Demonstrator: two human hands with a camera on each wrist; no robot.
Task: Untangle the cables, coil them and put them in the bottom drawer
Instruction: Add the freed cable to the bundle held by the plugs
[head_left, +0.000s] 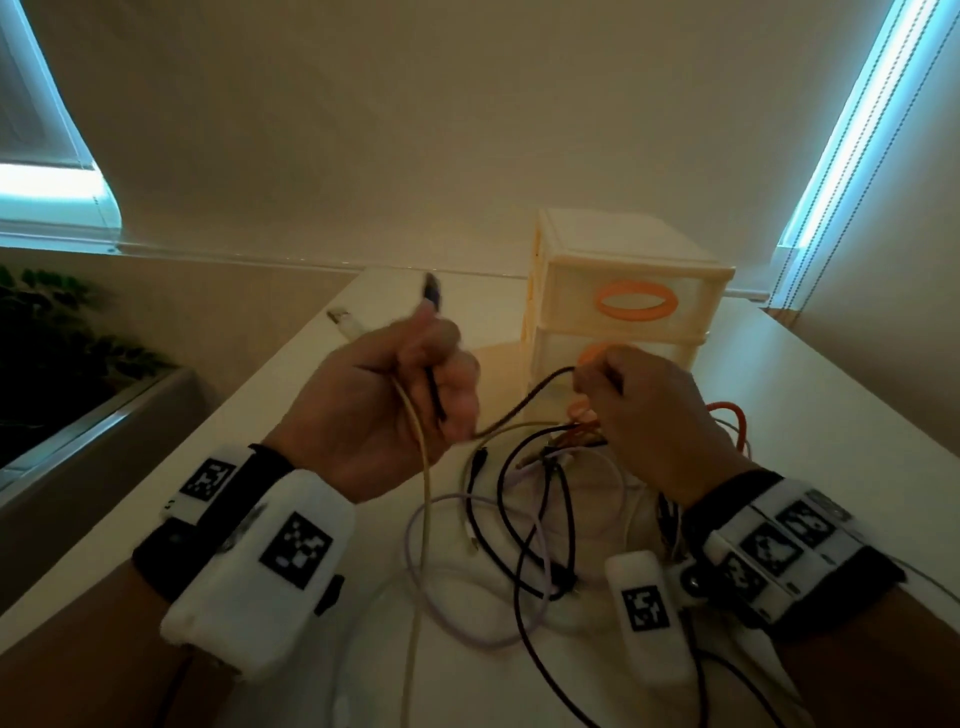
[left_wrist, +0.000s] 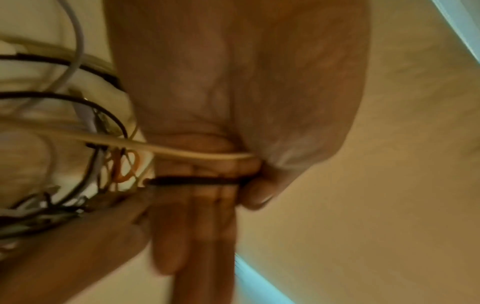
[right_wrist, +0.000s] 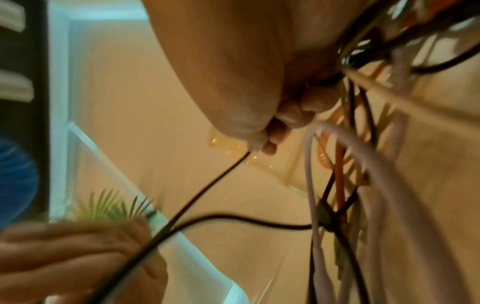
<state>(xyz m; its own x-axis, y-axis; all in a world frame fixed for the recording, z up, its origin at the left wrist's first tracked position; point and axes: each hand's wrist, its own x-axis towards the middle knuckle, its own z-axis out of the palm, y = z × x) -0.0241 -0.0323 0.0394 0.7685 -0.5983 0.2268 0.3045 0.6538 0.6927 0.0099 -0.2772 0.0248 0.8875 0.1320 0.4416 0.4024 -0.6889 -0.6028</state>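
A tangle of cables (head_left: 540, 509), black, lilac, white and orange, lies on the white table (head_left: 810, 395) between my wrists. My left hand (head_left: 415, 384), raised above the table, grips a black cable (head_left: 434, 387) and a cream cable (head_left: 423, 467); the black plug (head_left: 432, 292) and the cream plug (head_left: 347, 322) stick out above the fingers. In the left wrist view the thumb presses the cream cable (left_wrist: 197, 155) and the black cable (left_wrist: 197, 181) against the fingers. My right hand (head_left: 618, 384) pinches the same black cable (right_wrist: 215, 181) near the tangle. The black cable sags between both hands.
A cream drawer unit (head_left: 623, 291) with orange oval handles (head_left: 636, 302) stands on the table just behind my right hand. The lower drawers are hidden by the hand. A dark planter with leaves (head_left: 57, 332) sits off the table's left edge. The wall is behind.
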